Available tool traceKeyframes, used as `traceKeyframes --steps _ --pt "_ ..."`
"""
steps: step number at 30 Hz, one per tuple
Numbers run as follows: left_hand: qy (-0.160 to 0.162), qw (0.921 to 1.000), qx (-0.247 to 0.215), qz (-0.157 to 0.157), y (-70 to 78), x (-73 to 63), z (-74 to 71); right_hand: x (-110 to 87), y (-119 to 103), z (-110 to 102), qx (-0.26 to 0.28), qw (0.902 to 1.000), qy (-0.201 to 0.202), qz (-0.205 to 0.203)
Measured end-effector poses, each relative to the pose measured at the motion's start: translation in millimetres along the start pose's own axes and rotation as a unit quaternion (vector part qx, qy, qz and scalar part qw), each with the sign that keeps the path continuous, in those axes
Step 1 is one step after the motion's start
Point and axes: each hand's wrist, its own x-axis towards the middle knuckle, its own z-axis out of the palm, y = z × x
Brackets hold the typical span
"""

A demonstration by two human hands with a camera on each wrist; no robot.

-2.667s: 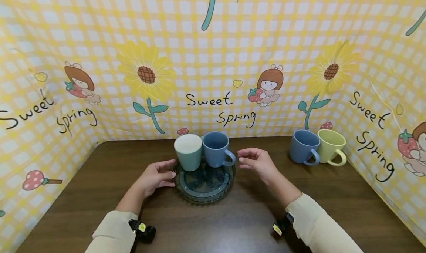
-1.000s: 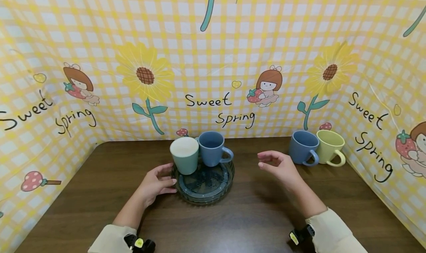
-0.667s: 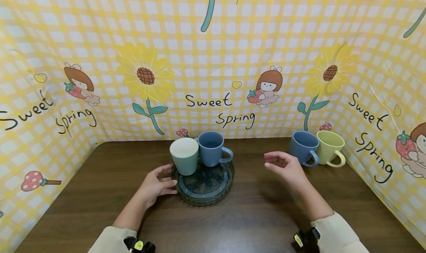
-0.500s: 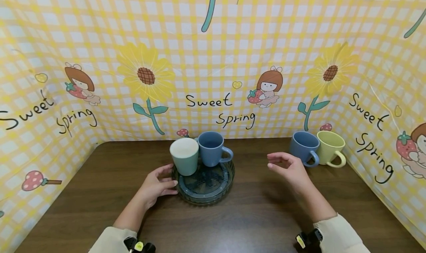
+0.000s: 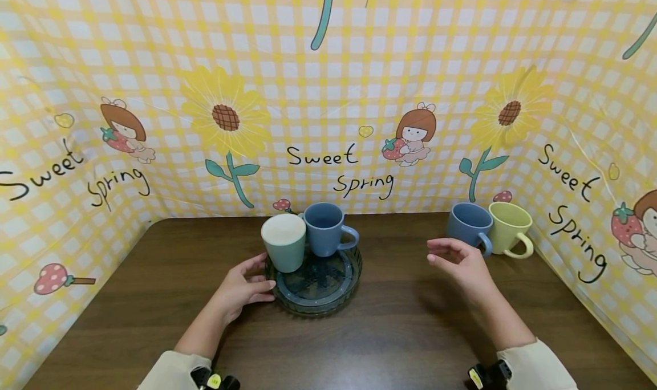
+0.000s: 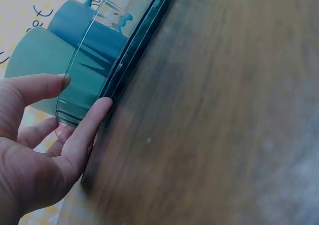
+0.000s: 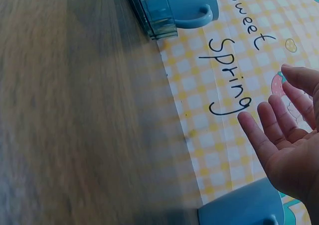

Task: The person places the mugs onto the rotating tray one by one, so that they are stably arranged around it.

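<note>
A round dark blue-green glass tray with a raised wall sits mid-table. At its back stand a pale green mug with a white top and a blue mug, handle pointing right. My left hand holds the tray's left side; in the left wrist view, one fingertip is at the rim and another finger lies low along the base. My right hand holds nothing, its fingers loosely bent in the air. It overlaps the lower part of a second blue mug at the right.
A yellow mug stands close beside the right-hand blue mug, handle toward the front right. Behind and along both sides of the brown wooden table hangs a yellow checked cloth printed with flowers and lettering.
The tray has turned slightly, bringing the green and blue mugs on it leftward. My right hand has moved from beside the tray rightward toward the other mugs. My left hand stays at the tray.
</note>
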Motion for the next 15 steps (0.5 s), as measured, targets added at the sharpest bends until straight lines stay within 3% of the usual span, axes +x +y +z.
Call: traceKeyframes --steps 15 --pt "-0.008 0.9999 0.006 0.007 0.7 -3.5 -6.7 -11.3 2 -18 0.011 0.9994 0.033 -0.003"
